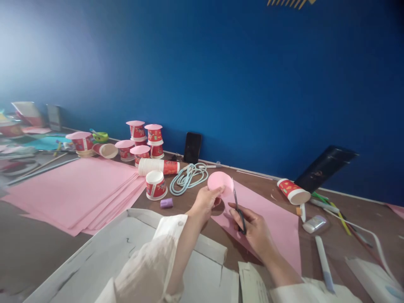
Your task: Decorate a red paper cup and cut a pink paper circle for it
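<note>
My left hand (pixel 206 200) pinches a pink paper circle (pixel 219 182) by its lower edge, thumb on top. In my right hand (pixel 251 227) is a pair of scissors (pixel 241 221) with black handles, the blades pointing up along the circle's right edge. Whether the blades touch the paper I cannot tell. Beneath both hands lies a larger pink sheet (pixel 277 223). To the left stands a red and white paper cup (pixel 155 186), with a purple cap (pixel 166 203) in front of it.
Pink sheets (pixel 72 189) lie piled at left. Cups topped with pink discs (pixel 137 131) stand by the wall, near nested cups (pixel 158 166), a light blue cord (pixel 187 179) and a phone (pixel 192 147). On the right are a tipped cup (pixel 288 189) and a dark pouch-like object (pixel 325 168).
</note>
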`<state>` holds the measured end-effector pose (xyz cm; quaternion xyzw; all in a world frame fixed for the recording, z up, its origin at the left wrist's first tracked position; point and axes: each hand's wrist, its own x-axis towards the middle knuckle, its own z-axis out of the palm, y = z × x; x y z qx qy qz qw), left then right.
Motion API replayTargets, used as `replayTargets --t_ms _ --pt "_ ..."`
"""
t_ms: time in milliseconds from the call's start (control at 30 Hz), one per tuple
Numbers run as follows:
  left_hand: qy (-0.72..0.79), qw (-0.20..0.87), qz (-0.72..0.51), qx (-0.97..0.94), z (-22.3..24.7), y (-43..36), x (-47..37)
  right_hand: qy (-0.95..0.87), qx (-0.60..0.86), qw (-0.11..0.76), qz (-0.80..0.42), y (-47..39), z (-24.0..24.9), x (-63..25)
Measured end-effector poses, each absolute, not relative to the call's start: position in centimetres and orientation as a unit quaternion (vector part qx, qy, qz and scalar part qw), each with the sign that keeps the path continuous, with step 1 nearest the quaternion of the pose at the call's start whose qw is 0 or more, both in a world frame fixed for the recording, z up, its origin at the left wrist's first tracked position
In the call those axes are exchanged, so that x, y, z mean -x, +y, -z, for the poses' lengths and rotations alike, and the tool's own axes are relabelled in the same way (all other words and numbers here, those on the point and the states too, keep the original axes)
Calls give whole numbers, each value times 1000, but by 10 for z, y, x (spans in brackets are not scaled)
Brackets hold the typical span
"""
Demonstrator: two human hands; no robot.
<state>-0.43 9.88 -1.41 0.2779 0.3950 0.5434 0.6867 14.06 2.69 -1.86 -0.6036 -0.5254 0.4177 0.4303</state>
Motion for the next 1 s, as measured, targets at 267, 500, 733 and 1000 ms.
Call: replayTargets --t_ms 267,500,733,1000 --pt "400 685 -538 -285 14 97 5 -502 598 447 -436 26 14 -139" --pt "398 687 -540 -280 12 96 5 -518 606 437 -416 25 12 -138" --pt "384 691 -548 -273 11 97 5 -525 604 431 -416 26 16 -140" --pt "391 672 -542 -319 10 94 6 -519 605 429 -424 25 14 -139"
